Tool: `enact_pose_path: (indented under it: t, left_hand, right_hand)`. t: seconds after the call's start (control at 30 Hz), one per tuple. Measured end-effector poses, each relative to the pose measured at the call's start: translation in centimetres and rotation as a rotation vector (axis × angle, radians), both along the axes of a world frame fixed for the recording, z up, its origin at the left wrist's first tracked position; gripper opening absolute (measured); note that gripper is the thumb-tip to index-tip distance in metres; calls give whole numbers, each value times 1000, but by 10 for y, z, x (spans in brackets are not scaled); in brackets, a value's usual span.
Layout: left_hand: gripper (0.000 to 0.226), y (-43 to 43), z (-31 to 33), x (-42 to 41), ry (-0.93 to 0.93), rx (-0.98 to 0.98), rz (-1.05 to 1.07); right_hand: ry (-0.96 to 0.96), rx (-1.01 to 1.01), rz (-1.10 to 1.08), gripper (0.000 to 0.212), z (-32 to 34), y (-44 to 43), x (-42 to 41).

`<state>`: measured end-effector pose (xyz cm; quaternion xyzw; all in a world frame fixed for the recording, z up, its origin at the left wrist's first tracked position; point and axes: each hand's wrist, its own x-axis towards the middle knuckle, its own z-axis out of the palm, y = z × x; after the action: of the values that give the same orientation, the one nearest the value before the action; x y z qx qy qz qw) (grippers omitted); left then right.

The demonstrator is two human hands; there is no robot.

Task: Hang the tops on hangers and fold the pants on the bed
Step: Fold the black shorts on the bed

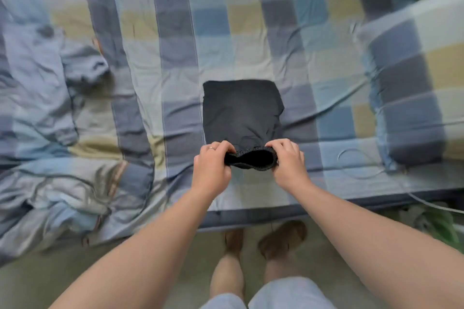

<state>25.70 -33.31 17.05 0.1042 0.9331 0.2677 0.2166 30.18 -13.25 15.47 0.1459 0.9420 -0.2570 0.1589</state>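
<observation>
so i've got the pants point(242, 110) folded small mid-bed, left hand point(212, 167) and right hand point(288, 163) both pinching the near waistband open. a bluish garment point(47, 63) far left looks unsorted, i'd guess.

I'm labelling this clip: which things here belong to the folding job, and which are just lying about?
In the job: dark pants, left hand, right hand, bed, blue garment (perhaps a top).
Lying about: pillow, white cable, crumpled quilt.

Matt dark cloth pants point(241, 110) with a ribbed elastic waistband point(249, 158) lie on wrinkled checked cotton-like bedsheet point(175, 63).
</observation>
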Motion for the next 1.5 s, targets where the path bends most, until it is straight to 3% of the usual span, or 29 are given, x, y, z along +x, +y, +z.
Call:
enact_pose_path:
  t: [0.17,0.3,0.57,0.7,0.77,1.03,1.23,1.37,1.5]
  left_hand:
    - [43,-20,-99,71,-219,-105,-52]
    - [40,-39,-139,132,-432,-163,-64]
    - [26,-61,-133,197,-913,-201,-89]
    - [21,-58,-125,181,-1038,-158,-28]
    - [17,-54,-128,159,-1025,-134,22]
    - [29,-16,-154,39,-698,-54,134]
    - [48,18,-172,-26,-419,103,304]
    - [59,20,-188,-32,-360,144,403]
    - [74,9,-203,-6,-264,-38,501]
  right_hand:
    - [-169,-11,111,52,-97,-13,71]
    - [-310,-52,124,48,-131,-31,138]
    - [-770,-125,188,38,-118,-58,211]
    - [-870,-254,104,17,-111,-51,197]
    - [-835,-354,25,9,-115,-43,181]
    - [-638,-554,-321,24,-136,-5,71]
    - [-398,-411,-434,16,-159,19,-9]
    - [-328,-341,-488,42,-178,26,-25]
    - [-343,-97,-420,62,-194,31,1]
